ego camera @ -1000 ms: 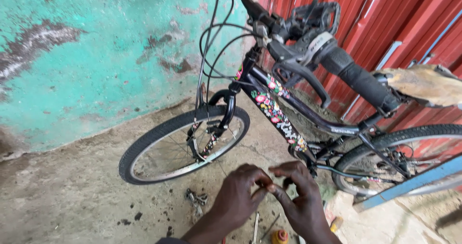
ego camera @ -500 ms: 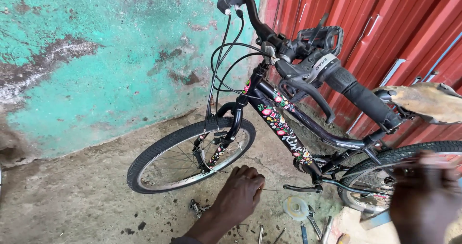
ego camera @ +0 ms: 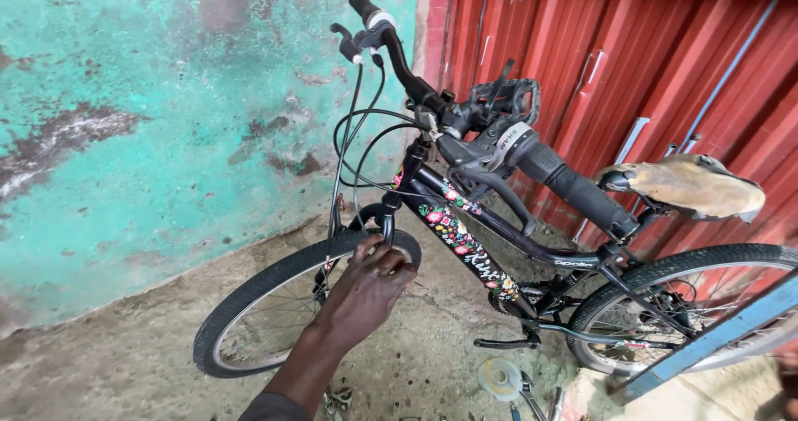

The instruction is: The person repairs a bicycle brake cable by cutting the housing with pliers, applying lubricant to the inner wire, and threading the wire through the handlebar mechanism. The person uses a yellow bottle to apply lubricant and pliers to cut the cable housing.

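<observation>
- Left hand: fingers curled over the top of the front tyre, by the fork; they rest on the rubber, grasp loose.
- Right hand: only a sliver at the lower right frame edge, fingers' state cannot be told.
- Bicycle: black frame with flower stickers, upright on the concrete floor, worn saddle to the right.
- Behind: peeling teal wall, red metal shutter.
- Small tools lie on the floor below the pedals.

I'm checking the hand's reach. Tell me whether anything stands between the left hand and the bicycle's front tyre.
Nothing visible stands between them. The left hand already rests on the top of the front tyre, just beside the fork. The brake cables hang above the hand, clear of it.
</observation>
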